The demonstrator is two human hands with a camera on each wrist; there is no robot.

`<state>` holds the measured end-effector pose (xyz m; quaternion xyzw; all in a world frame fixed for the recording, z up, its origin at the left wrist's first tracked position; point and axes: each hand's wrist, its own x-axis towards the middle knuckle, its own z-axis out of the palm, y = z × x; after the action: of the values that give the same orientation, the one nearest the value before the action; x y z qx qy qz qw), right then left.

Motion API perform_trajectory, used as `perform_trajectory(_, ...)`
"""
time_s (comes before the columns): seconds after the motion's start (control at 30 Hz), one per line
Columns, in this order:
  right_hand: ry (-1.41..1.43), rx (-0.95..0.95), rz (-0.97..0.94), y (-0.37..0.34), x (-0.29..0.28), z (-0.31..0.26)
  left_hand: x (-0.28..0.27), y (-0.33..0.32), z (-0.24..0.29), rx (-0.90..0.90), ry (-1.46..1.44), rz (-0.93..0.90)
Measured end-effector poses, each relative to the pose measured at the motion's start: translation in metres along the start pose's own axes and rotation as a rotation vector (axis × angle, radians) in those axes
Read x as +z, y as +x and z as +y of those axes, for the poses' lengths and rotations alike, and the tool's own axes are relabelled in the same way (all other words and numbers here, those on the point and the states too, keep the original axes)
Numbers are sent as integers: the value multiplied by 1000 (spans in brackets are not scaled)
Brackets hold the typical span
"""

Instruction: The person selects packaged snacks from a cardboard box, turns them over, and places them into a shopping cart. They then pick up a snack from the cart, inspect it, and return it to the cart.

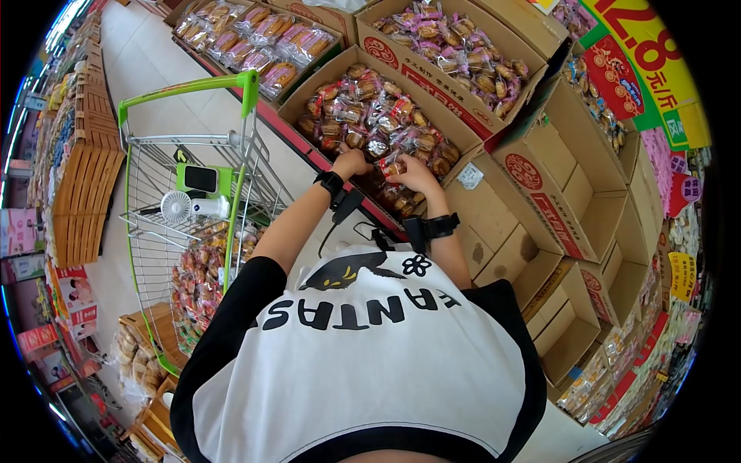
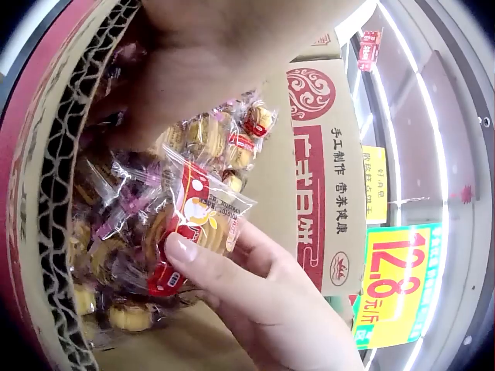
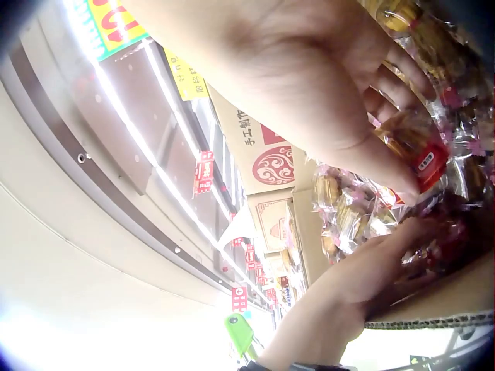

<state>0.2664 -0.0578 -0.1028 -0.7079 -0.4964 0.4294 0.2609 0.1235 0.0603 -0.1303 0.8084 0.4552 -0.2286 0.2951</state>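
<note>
My right hand (image 1: 417,176) pinches a clear-wrapped mooncake (image 2: 197,224) with a red and white label between thumb and fingers, over a cardboard box (image 1: 309,147) of such mooncakes (image 1: 370,116). In the right wrist view the red end of this packet (image 3: 427,164) shows by the thumb. Left of it, my left hand (image 1: 351,163) reaches down among the packets by the box's near wall. Its fingertips are hidden in the left wrist view, and I cannot tell whether they grip one. Both wrists wear black straps.
Behind stands another box of mooncakes (image 1: 463,65), with larger packaged cakes (image 1: 262,38) at back left. Bare cardboard boxes (image 1: 571,170) stand to the right. A green-handled shopping cart (image 1: 251,92), carrying a small white fan (image 1: 176,207) and bagged goods (image 1: 204,282), is at the left.
</note>
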Motion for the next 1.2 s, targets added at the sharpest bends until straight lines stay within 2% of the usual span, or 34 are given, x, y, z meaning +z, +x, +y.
perform_trajectory(0.13, 9, -13, -10, 1, 1, 2, 2, 7, -3, -21, 62, 68)
perform_trajectory(0.23, -47, -20, 8, -2, -1, -3, 0, 7, -8, 50, 51, 161)
perform_trajectory(0.3, -41, -9, -1, -3, -2, -4, 0, 10, -15, 79, -299, 39)
perform_trajectory(0.4, -27, 3, -15, -2, -2, -2, 5, 18, -21, 145, -344, 15)
perform_trajectory(0.43, -20, 4, -20, -2, -2, -1, 9, 20, -21, 145, -344, 14)
perform_trajectory(0.5, -23, 11, -26, -2, -3, -1, 14, 25, -19, 258, -88, 9)
perform_trajectory(0.63, -19, 15, -17, -3, -3, -2, -1, -2, -6, 244, -86, -116)
perform_trajectory(0.83, 18, 49, -27, -4, -6, -5, 2, -2, -7, 394, -71, -207)
perform_trajectory(0.93, 28, 52, 8, -8, -10, -8, -7, -14, 1, 372, -47, -168)
perform_trajectory(1.03, 51, 93, 9, -12, -16, -17, -11, -21, 6, 283, -153, -92)
perform_trajectory(1.1, 40, 93, 8, -11, -15, -14, -12, -23, 8, 297, -224, 58)
perform_trajectory(1.2, -3, 112, -19, -8, -16, -14, -16, -30, 13, 259, -154, 115)
